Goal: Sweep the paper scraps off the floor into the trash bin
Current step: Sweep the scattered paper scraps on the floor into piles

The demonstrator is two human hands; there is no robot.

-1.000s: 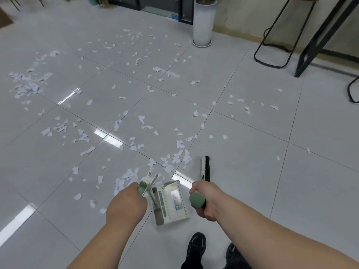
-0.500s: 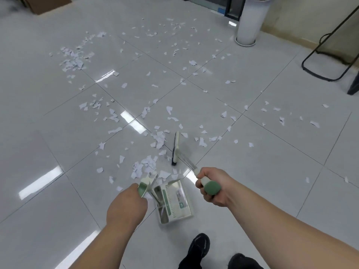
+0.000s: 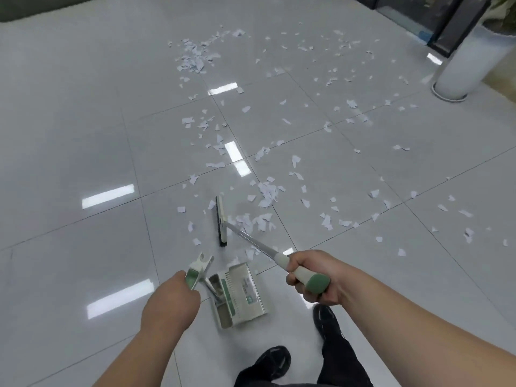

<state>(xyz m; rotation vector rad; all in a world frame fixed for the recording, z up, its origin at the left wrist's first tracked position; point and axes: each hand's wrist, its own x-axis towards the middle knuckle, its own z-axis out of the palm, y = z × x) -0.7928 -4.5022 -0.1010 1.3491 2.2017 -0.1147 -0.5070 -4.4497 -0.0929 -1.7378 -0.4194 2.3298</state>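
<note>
Paper scraps (image 3: 267,191) lie strewn across the glossy tiled floor (image 3: 69,135), thickest in a clump far off toward the middle and in a looser band running right; a few sit near the broom head (image 3: 221,220), on both its sides. My right hand (image 3: 312,277) is wrapped shut around the broom's green-capped grip, the pole slanting down and left to the head, which rests on the floor just beyond the dustpan (image 3: 237,294). My left hand (image 3: 170,300) is closed around the dustpan's upright handle, with the pan set on the floor near my shoes (image 3: 272,361). No trash bin shows anywhere in this head view, so I cannot say where the load must go. A white planter (image 3: 469,62) stands far right. My worry is the pull toward the pan: these scraps look light and the tile slick, so a quick stroke could flick them past the pan's lip or fan them sideways. If the pan's edge tilts off the floor, bits may slip beneath it.
</note>
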